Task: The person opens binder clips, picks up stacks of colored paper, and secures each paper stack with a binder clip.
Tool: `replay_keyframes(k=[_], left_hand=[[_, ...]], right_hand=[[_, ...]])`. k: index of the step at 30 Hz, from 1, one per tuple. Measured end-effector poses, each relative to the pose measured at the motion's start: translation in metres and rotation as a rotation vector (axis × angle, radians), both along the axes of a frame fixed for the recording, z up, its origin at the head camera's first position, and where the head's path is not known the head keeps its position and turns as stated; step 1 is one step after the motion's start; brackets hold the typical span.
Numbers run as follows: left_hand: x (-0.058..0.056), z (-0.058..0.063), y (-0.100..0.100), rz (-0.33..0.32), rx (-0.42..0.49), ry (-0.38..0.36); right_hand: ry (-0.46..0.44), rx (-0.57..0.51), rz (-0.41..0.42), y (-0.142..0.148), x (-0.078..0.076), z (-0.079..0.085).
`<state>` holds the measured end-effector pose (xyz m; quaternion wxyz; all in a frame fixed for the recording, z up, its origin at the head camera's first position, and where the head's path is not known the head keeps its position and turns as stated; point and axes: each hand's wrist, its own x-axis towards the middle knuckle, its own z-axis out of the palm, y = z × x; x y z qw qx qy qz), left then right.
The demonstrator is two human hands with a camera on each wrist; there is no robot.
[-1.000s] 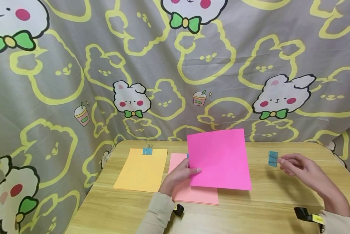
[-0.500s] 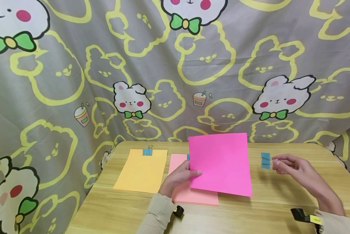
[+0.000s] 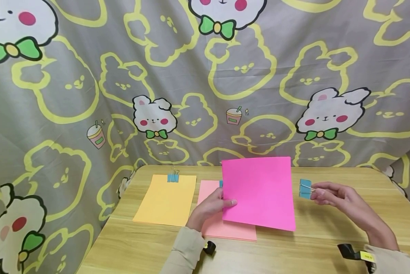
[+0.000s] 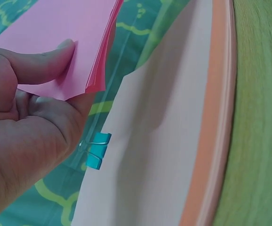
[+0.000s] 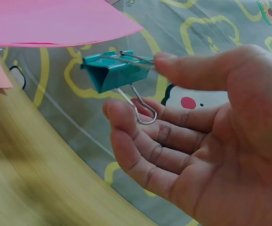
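My left hand (image 3: 211, 209) grips a stack of hot pink paper (image 3: 259, 192) by its left edge, raised over the table. In the left wrist view the thumb lies on top, fingers beneath, and several sheet edges show at one corner. To the right of the stack, my right hand (image 3: 342, 199) holds a teal binder clip (image 3: 305, 189) by its wire handles, apart from the paper. The right wrist view shows the thumb against one handle and fingertips at the other handle (image 5: 148, 115). Partly covered below lies a light pink paper stack (image 3: 229, 231) with a teal binder clip (image 4: 98, 151) on it.
A yellow-orange paper stack (image 3: 167, 199) lies at the left of the wooden table (image 3: 294, 251), with a binder clip (image 3: 173, 178) on its far edge. A grey patterned curtain (image 3: 198, 76) hangs behind the table.
My right hand has moved left with the binder clip, closer to the hot pink paper. The paper has tipped and lowered slightly; my left hand keeps its grip.
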<state>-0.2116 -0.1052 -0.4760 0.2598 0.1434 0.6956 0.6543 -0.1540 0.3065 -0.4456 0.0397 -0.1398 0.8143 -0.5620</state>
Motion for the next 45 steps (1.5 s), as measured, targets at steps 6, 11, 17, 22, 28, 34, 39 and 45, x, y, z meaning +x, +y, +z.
replay_keyframes(k=[6,11,17,22,28,34,39,45], left_hand=[[0.000,0.001,0.001,0.010,-0.016,0.005],[0.001,0.002,0.001,0.000,-0.022,0.028],[0.001,0.001,0.002,-0.016,-0.042,0.046],[0.000,0.002,0.003,-0.029,-0.051,0.062],[0.001,0.003,0.005,-0.031,-0.046,0.059],[0.002,0.002,0.007,-0.033,-0.053,0.071],[0.002,0.002,0.008,-0.040,-0.048,0.072],[0.002,0.001,0.009,-0.044,-0.053,0.075]], right_hand=[[-0.018,-0.003,0.011,-0.001,-0.002,0.001],[0.019,-0.061,0.066,-0.002,-0.005,-0.003],[0.053,-0.079,0.083,-0.005,-0.006,-0.005],[0.044,-0.068,0.076,-0.008,-0.007,-0.004],[0.040,-0.065,0.076,-0.013,-0.008,-0.003],[0.026,-0.059,0.085,-0.017,-0.008,-0.002],[0.013,-0.048,0.098,-0.020,-0.008,-0.001],[-0.001,-0.042,0.123,-0.021,-0.008,-0.001]])
